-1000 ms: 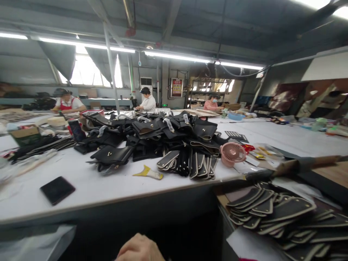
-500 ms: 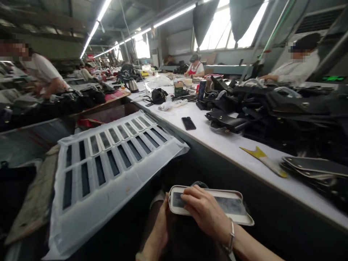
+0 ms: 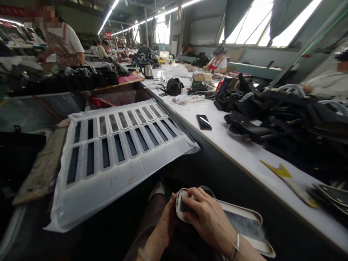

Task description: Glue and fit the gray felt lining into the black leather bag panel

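A long, round-cornered bag panel (image 3: pixel 243 222), pale with a dark grey strip down its middle, is held over my lap, its right end lower than its left. My left hand (image 3: pixel 164 224) is closed on the left end, with its fingertips hidden behind the rim. My right hand (image 3: pixel 210 217) lies across the panel with bent fingers pressed on its face near that same end; its thumb is against the near part. To the left, a white sheet (image 3: pixel 114 185) carries two rows of similar dark strips, several of them with pale rounded borders.
On the white table (image 3: pixel 231 152) at right lie a phone (image 3: pixel 203 122), a yellow-ended flat tool (image 3: pixel 288 181) and a heap of black bags (image 3: pixel 288 123). A kettle (image 3: pixel 147 70) stands farther back. Co-workers are at left, at the back and at the right edge.
My view has turned, so the sheet sits higher and the table things lie farther right. The panel tilts more steeply down to the right; my right fingers have shifted slightly on it.
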### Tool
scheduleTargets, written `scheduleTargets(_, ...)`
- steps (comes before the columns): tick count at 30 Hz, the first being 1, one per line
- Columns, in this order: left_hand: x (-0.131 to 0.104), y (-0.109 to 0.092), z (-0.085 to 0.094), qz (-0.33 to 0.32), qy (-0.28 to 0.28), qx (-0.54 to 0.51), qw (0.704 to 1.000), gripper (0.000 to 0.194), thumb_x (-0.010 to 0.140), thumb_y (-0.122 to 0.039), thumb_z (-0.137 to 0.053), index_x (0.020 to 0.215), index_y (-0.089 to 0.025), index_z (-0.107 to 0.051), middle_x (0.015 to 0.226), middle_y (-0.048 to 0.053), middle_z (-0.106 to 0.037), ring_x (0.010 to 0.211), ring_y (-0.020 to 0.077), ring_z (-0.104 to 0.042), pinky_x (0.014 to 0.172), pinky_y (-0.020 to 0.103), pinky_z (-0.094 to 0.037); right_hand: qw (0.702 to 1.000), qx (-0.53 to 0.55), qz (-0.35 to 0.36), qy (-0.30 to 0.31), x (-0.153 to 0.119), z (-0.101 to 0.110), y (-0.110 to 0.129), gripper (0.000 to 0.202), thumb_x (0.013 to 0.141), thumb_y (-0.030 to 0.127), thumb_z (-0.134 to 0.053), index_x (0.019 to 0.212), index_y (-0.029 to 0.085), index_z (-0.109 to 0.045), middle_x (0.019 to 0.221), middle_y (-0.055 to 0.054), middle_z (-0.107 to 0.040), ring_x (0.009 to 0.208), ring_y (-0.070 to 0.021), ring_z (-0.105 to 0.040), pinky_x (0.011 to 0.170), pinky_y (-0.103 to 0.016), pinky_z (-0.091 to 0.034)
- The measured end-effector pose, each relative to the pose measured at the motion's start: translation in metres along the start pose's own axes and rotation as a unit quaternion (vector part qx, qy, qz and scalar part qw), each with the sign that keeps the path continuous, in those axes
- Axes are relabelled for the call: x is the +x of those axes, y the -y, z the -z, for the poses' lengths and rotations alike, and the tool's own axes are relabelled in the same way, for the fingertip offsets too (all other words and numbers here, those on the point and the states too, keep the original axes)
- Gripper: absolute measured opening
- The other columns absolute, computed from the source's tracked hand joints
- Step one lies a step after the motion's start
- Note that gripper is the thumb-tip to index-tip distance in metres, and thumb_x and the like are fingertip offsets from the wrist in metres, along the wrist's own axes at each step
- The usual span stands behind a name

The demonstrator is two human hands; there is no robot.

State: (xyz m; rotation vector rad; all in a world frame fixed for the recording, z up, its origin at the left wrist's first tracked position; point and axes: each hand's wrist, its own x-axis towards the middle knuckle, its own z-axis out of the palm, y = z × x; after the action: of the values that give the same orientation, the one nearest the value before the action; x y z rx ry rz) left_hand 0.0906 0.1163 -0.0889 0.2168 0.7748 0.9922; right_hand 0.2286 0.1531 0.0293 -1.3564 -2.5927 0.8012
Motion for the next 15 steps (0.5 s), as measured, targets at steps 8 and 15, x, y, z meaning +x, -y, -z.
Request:
scheduleTargets(8, -0.004, -0.0012, -0.0024, -0.012, -0.007, -0.062, 0.998, 0.062, 0.084, -0.063, -0.061, 0.125, -0.016, -0.066, 0.119, 0.011, -0.071, 0.117, 0.0298, -0.061, 0.093, 0.033, -0.047, 1.0, -0.006, -0.006, 0.021, 0.0037, 0.0036, 0.005, 0.026, 0.087, 0.008, -0.064, 0.106, 0.025, -0.067, 0.111, -0.004, -0.063, 0.099, -0.0247, -0.055, 0.086, -0.039, -0.048)
scheduleTargets(15, -0.0059, -0.0027, -0.0015, -0.026, -0.013, -0.067, 0.997, 0.055, 0.086, -0.056, -0.063, 0.123, -0.016, -0.067, 0.122, 0.011, -0.07, 0.123, 0.0304, -0.057, 0.098, 0.035, -0.045, 0.999, -0.017, -0.008, 0.029, 0.0066, 0.0046, 0.004, 0.024, 0.085, 0.008, -0.066, 0.103, 0.025, -0.066, 0.111, -0.003, -0.063, 0.099, -0.0241, -0.056, 0.085, -0.038, -0.049)
